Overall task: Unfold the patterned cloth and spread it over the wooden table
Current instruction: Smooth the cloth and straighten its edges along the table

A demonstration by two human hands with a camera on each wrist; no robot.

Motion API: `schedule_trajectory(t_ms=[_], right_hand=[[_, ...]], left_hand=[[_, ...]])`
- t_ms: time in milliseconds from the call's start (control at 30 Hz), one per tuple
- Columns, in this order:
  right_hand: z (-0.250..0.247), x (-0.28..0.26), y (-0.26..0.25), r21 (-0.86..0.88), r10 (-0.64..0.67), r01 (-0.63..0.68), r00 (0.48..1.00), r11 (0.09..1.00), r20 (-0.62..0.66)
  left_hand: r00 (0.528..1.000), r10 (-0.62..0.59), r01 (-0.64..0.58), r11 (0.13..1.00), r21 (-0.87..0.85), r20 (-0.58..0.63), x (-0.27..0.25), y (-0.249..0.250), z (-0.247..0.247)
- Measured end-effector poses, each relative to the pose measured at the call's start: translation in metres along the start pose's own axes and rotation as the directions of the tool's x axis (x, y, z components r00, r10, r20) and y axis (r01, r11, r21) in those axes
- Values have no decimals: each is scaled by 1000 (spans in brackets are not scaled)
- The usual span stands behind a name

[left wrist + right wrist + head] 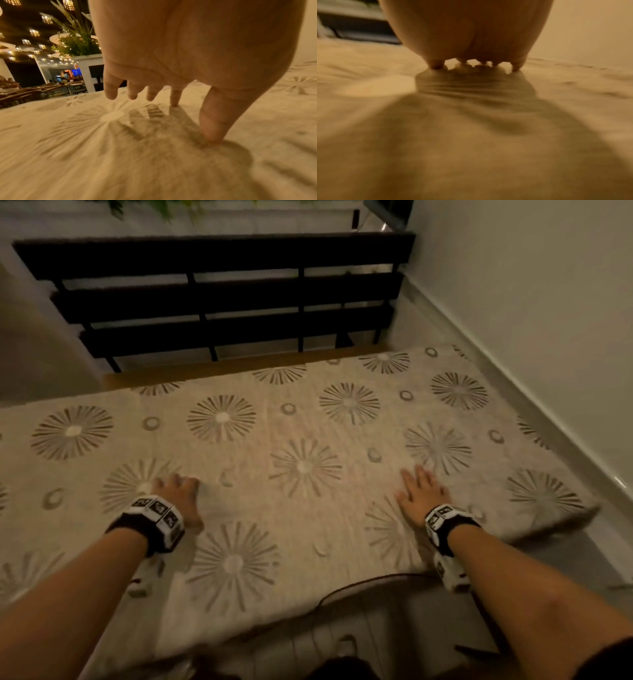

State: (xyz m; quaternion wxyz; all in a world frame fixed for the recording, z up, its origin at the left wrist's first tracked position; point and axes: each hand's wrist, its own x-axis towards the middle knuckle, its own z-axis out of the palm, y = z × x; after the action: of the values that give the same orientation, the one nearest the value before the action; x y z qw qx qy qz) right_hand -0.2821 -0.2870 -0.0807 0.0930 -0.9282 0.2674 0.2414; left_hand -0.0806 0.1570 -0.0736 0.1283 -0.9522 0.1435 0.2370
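Observation:
The beige patterned cloth (pixel 301 440), printed with grey starbursts and rings, lies spread flat over the wooden table (pixel 191 373); only a strip of wood shows along the far edge. My left hand (pixel 180 491) rests on the cloth at the left with fingers spread; in the left wrist view the left hand (pixel 171 67) touches the cloth (pixel 85 142) with its thumb and forefinger tips. My right hand (pixel 419 491) lies palm down with straight fingers on the cloth's right part. The right wrist view is blurred; the right hand's fingertips (pixel 438 65) press the cloth (pixel 471 135).
A black slatted bench back (pixel 219 296) stands just beyond the table's far edge. A pale wall (pixel 548 302) with a skirting board runs along the right. A dark cable (pixel 359 583) curves over the cloth's near edge. Tables and chairs (pixel 34 90) show far off.

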Motion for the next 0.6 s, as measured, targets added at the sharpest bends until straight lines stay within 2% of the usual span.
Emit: schedule_trajectory(t_ms=[67, 100, 133, 200, 267, 300, 400, 500, 600], right_hand=[[-11, 3, 22, -9, 79, -79, 997, 997, 20], [-16, 6, 21, -21, 57, -57, 998, 998, 12], [-20, 9, 12, -29, -5, 5, 1000, 1000, -16], [-24, 13, -18, -39, -219, 217, 974, 975, -57], [-20, 10, -51, -40, -401, 400, 916, 915, -14], [-15, 8, -60, -51, -434, 434, 901, 899, 16], [-7, 10, -41, -46, -385, 386, 923, 921, 20], [-7, 15, 22, -27, -309, 309, 951, 951, -8], [-15, 27, 99, 41, -167, 169, 985, 985, -47]], left_hand=[[999, 25, -27, 999, -28, -42, -10, 38, -23], [997, 59, -62, 996, -69, -53, -11, 64, -31], [993, 96, -103, 987, -121, -63, -13, 93, -39], [982, 174, -186, 961, -203, -74, -21, 154, -53], [968, 240, -252, 930, -269, -79, -28, 205, -57], [961, 263, -276, 921, -273, -86, -30, 226, -55], [941, 326, -339, 908, -245, -91, -36, 260, -50], [934, 357, -353, 901, -251, -32, -32, 275, -40], [945, 327, -318, 929, -189, 18, -29, 294, -47]])
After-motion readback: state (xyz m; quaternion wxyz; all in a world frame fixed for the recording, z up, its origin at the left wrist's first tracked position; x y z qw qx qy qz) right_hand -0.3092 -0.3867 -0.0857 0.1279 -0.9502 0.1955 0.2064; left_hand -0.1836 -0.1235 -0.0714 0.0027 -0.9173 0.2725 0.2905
